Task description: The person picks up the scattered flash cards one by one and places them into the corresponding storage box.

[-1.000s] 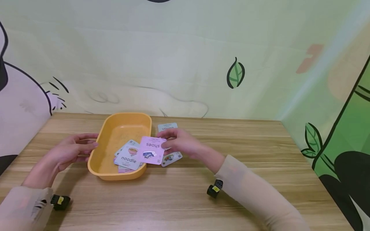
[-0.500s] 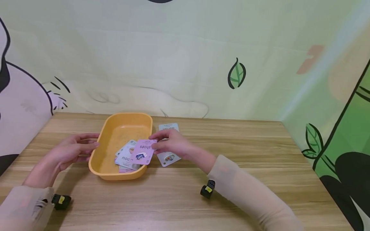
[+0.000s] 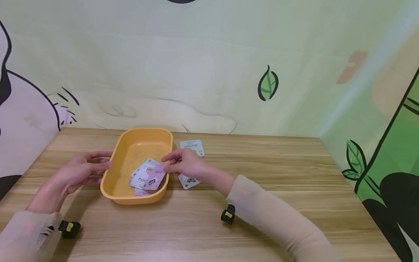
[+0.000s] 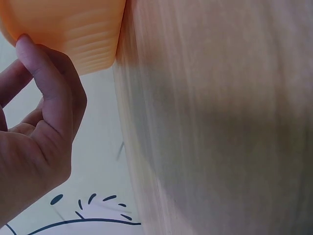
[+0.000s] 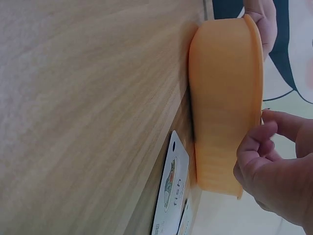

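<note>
A yellow plastic tray (image 3: pixel 140 200) stands on the wooden table with several picture cards inside, among them a pale noodle card (image 3: pixel 140 179) partly covered. My right hand (image 3: pixel 187 163) pinches a purple shoes card (image 3: pixel 155 177) between thumb and fingers, over the tray's right rim. The card overlaps the noodle card in the head view. My left hand (image 3: pixel 83 168) touches the tray's left rim with fingertips; in the left wrist view a fingertip sits right at the rim's edge.
A pale durian card (image 3: pixel 193 144) lies on the table right of the tray. Nearer lies a fish card (image 5: pixel 173 183), partly hidden behind my right hand in the head view. A printed cloth backdrop (image 3: pixel 209 72) rises behind the table.
My right hand has moved left, carrying the shoes card from the tray's right edge further in over the noodle card. More of the durian card shows. The left hand stays at the rim.
</note>
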`<state>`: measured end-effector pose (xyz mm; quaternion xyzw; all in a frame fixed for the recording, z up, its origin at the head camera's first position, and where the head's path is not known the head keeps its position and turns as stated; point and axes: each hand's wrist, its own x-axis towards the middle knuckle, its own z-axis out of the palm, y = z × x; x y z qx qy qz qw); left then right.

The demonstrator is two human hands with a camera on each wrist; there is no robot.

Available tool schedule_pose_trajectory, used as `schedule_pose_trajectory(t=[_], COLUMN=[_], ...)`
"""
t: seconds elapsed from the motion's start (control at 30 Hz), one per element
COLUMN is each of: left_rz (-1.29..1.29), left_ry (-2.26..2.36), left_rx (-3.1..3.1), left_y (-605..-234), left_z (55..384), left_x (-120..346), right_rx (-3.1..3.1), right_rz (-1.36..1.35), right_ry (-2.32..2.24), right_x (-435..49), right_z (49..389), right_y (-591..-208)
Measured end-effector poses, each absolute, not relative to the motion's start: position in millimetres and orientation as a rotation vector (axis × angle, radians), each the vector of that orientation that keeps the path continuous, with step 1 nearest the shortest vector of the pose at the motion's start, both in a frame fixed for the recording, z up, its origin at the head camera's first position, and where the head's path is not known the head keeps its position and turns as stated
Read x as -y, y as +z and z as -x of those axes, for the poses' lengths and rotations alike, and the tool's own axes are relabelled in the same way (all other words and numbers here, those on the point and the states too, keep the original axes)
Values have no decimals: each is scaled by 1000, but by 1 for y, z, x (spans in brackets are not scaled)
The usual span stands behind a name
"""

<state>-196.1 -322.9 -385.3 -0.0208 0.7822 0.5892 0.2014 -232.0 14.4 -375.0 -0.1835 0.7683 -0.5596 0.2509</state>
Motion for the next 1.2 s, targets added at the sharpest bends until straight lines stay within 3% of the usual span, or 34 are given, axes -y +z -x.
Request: schedule_pose_trajectory(t=[0.8,1.2], left_rz=[40,49], left_ry=[1657,1635], left_rx=[-2177,-2192], left_y=[-386,-385], left_z=[196,195], left_x=[323,324], right_rx=[-2174,-2446], right_rz=[511,790], right_ry=[-1554,-1016], right_x=[-32,-54], right_z=[235,243], right_y=[-384,-385])
